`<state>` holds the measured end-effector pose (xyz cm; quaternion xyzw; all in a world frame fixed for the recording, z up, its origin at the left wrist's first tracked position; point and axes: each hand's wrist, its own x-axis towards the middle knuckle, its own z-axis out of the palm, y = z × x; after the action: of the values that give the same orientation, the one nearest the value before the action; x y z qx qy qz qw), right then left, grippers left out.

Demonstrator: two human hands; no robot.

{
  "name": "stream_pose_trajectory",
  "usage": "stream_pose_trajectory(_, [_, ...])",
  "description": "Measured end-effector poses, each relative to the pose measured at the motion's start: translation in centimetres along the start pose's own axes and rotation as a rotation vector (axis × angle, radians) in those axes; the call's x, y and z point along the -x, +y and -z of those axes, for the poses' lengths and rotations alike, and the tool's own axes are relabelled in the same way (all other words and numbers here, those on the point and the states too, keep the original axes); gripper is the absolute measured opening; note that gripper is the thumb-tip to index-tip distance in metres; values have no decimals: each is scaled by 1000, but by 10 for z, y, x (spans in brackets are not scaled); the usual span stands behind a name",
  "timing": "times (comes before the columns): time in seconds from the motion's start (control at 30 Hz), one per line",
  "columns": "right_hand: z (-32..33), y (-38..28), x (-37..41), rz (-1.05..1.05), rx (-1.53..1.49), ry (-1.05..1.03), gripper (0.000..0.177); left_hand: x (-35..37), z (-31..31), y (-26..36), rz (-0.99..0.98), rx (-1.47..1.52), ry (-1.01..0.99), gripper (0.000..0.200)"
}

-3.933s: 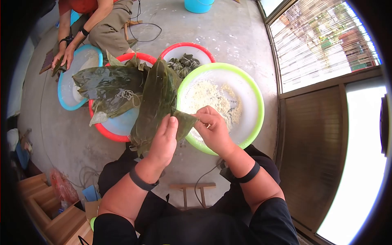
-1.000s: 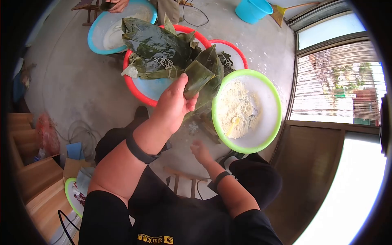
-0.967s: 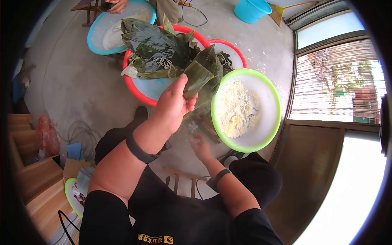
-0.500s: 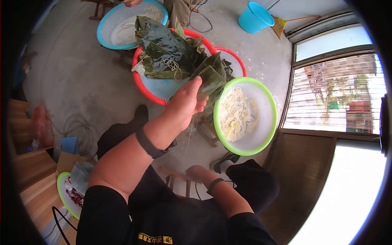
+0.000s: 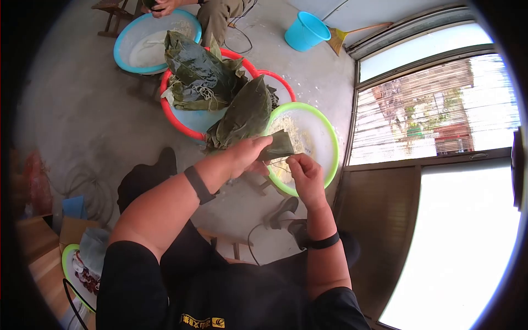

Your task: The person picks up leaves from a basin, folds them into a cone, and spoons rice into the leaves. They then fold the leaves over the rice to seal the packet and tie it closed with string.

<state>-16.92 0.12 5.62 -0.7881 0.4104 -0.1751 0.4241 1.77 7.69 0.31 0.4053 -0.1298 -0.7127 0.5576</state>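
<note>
- The left hand is closed around a folded leaf, thumb laid along its top; in this view the leaf shows in front of the green basin, at that basin's left side.
- The right hand has its fingertips pinched together just beside the folded leaf, on what looks like a thin strand, though it is too fine here to be sure.
- Large green leaves fan out just beyond the left hand, between the near red basin and the green one.
- More wet leaves are heaped across the near red basin, with a loose bundle of pale string on top.
- Pale, crumbly grain is spread inside the green basin.
- A second red basin stands behind, partly covered by the leaves.
- At the upper left, another person's hand holds something dark green above a blue basin.
- A blue bucket stands on the floor farther off, near a broom.
</note>
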Motion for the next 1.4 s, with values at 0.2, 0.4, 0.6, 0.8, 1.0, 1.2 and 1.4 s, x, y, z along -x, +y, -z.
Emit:
stream_pose_trajectory(0.2, [83, 21, 10, -15, -181, 469, 14, 7, 14, 15, -60, -24, -98, 34])
stream_pose_trajectory(0.4, [118, 61, 25, 34, 415, 613, 33, 10, 28, 28, -97, 83, -93, 33])
stream_pose_trajectory(0.6, [-36, 13, 10, 141, -173, 21, 52, 9, 22, 19, -55, 68, -69, 34])
stream_pose_trajectory(0.8, [-74, -2, -6, -161, -425, -20, 27, 15, 28, 25, -76, 114, -98, 36])
stream_pose_trajectory(1.0, [-11, 54, 5, -132, 31, 127, 24, 16, 28, 33, -105, 128, -125, 35])
stream_pose_trajectory(1.2, [-31, 11, 16, 204, -113, -9, 40, 25, 5, 30, -125, -11, -218, 32])
stream_pose_trajectory(1.4, [-50, -26, -3, -7, -287, -1, 22, 38, -2, 73, -144, -264, -199, 30])
